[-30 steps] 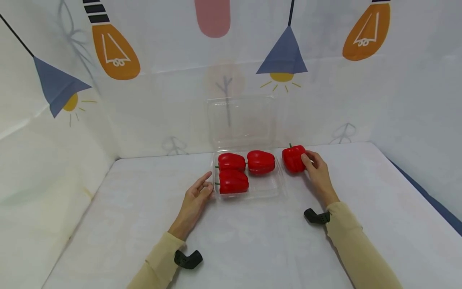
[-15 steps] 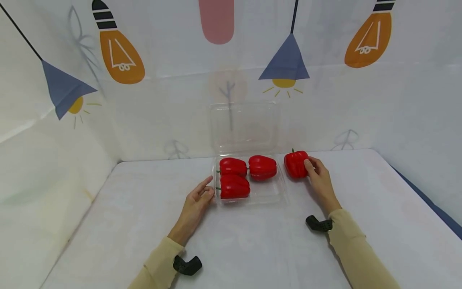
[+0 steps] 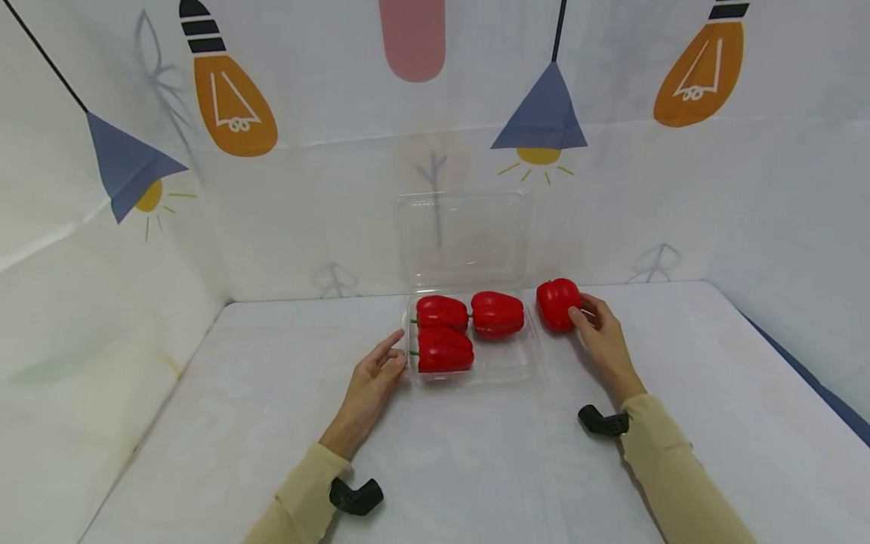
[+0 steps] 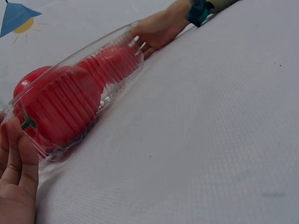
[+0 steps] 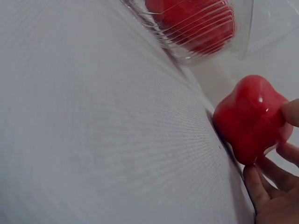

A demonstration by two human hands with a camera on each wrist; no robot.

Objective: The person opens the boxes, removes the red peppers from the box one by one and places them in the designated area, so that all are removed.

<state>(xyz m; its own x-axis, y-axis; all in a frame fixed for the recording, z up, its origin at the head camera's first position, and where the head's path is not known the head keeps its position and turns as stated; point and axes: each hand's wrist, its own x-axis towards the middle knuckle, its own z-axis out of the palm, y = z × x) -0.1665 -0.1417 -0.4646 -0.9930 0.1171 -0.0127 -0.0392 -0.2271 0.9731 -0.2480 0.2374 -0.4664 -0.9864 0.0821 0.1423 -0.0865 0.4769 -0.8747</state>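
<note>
My right hand (image 3: 601,332) grips a red bell pepper (image 3: 557,304) by its right side, beside the right edge of a clear plastic clamshell box (image 3: 503,364). In the right wrist view its lobed end (image 5: 250,116) faces the camera, with the thumb on one side and the fingers under and behind. Three more red bell peppers lie on their sides in the box: one at back left (image 3: 442,311), one at back right (image 3: 498,313), one at front left (image 3: 445,350). My left hand (image 3: 370,381) rests its fairly straight fingers (image 4: 29,158) against the box's left wall.
The box's hinged lid (image 3: 465,238) stands upright against the patterned backdrop (image 3: 319,196). A white cloth covers the table (image 3: 469,453). Black wrist devices sit on the left sleeve (image 3: 356,497) and right sleeve (image 3: 603,421). A side curtain (image 3: 802,227) hangs at the right.
The right hand has turned the held bell pepper, and its green stem no longer shows from above. The left hand and the boxed peppers stay put; the head view shifts slightly.
</note>
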